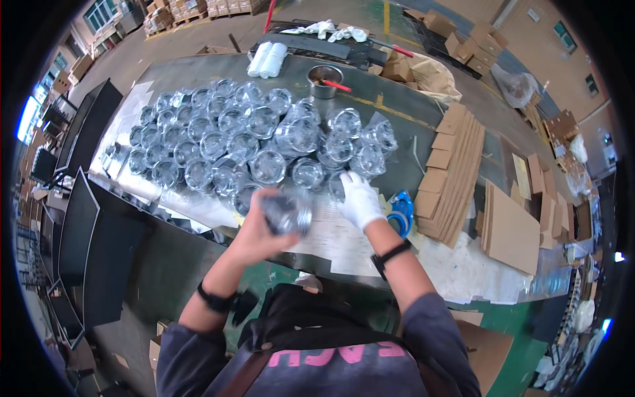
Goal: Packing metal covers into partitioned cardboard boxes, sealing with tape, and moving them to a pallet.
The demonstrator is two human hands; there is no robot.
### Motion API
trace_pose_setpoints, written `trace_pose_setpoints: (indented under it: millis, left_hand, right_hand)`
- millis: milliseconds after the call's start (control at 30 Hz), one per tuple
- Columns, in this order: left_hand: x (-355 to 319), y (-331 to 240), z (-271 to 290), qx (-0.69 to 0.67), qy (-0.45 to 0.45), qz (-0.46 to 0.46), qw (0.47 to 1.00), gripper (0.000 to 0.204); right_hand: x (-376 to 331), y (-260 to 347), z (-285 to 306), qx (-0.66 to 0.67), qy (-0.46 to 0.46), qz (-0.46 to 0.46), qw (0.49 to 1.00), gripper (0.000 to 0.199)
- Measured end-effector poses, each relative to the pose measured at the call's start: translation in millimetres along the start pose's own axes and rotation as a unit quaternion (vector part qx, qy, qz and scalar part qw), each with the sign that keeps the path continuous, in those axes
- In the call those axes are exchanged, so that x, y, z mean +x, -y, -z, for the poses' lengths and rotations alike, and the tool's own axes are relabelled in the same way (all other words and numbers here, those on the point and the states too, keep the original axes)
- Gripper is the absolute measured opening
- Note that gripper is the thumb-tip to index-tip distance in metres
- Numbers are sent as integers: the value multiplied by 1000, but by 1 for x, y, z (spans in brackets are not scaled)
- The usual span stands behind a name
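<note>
Head view: the left hand (254, 235) is gripping a bagged jar (286, 213) over the surface's near edge, blurred. The gloved right hand (360, 198) is pressing papers (331, 238), holding nothing. A loose grip could be dropping the slippery jar off the edge (218, 228), or knocking the jar pile (238, 142).

A single head-worn fisheye view looks steeply down, from close above, onto the grey worktable (198, 73); its rim bends straight edges and shows surrounding floor.

Clear plastic-bagged jars (251, 142) massed on table, flat brown cartons (456, 175) stacked right
</note>
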State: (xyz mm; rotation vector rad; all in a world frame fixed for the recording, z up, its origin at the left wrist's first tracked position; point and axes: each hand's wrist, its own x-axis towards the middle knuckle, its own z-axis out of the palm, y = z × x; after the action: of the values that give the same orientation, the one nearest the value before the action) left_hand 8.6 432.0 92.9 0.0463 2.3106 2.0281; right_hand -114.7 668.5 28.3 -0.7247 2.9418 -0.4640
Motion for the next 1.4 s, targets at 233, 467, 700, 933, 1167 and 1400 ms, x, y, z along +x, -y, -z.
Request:
trace_pose_setpoints:
  millis: [233,467,700,933,1167,1400]
  left_hand:
    - [-121,69,25,-331,7,266,905,92]
    - [-29,94,33,159,-36,117,980,122]
    - [-17,88,45,378,-29,181,907,96]
    - [-38,80,56,343,-57,129,929,84]
    - [-39,39,73,62,12,91,994,88]
    - [-10,0,-24,-176,214,31,960,88]
  right_hand:
    - [32,12,-30,-83,104,-59,989,65]
    - [-3,33,-35,-34,171,-8,985,94]
    - [51,62,-29,37,133,18,990,92]
    - [32,43,-32,90,113,91,985,71]
    - [-85,12,-9,700,81,-101,703,71]
    - [-298,-1,145,680,-278,-243,633,90]
